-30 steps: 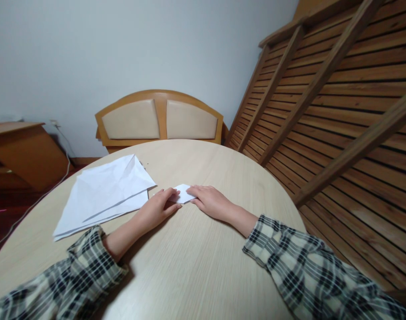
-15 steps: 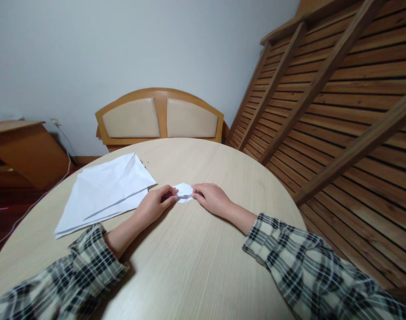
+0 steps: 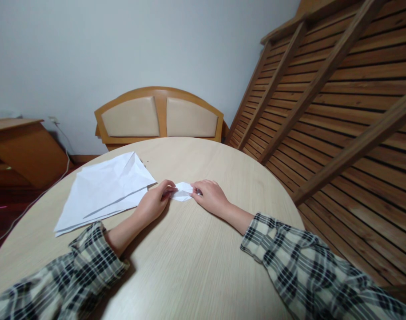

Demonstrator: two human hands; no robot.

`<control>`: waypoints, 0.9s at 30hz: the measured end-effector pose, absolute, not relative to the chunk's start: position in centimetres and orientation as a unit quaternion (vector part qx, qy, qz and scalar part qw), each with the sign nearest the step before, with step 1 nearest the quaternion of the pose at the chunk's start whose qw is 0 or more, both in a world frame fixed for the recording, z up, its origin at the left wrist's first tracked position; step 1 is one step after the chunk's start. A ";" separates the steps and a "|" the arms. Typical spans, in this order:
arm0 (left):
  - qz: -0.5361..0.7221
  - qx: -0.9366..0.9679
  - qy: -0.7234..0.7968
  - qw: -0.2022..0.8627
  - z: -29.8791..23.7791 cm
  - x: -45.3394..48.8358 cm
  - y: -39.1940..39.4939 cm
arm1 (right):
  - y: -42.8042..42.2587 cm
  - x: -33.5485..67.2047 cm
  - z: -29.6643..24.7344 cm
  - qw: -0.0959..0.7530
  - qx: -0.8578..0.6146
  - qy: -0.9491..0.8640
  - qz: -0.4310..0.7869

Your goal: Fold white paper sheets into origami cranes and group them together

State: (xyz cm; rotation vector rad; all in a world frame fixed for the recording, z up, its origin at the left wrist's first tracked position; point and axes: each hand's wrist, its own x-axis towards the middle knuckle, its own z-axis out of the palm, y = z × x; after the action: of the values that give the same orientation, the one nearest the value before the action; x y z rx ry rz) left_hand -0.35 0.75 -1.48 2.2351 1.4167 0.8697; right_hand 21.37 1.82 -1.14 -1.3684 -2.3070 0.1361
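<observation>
A small piece of folded white paper point(image 3: 182, 192) lies at the middle of the round table, between my two hands. My left hand point(image 3: 154, 198) pinches its left end with thumb and fingers. At the right end, my right hand point(image 3: 209, 195) grips the paper the same way. Crease lines run across the paper's visible face, while both its ends are hidden under my fingers.
Several larger white sheets point(image 3: 105, 189), creased and loosely stacked, lie on the round wooden table point(image 3: 196, 262) left of my hands. Behind the table stands a padded headboard point(image 3: 161, 116). A slatted wooden frame point(image 3: 339, 133) leans at the right, and a wooden desk point(image 3: 18, 151) is at the left.
The paper between my hands now lies flatter, with more of its creased face showing. My left fingers have shifted slightly left along it; my right hand has barely moved.
</observation>
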 end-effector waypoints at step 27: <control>0.161 0.897 0.392 -0.125 -0.3 0.4 -0.4 | 1.7 21.5 -1.0 0.234 -0.442 -0.864 0.065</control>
State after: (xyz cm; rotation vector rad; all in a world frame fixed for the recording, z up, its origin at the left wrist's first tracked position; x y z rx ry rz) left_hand 0.43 -0.43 -0.28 3.0666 1.3409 0.5493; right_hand 21.51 1.72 -1.03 -1.2132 -2.3707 0.1773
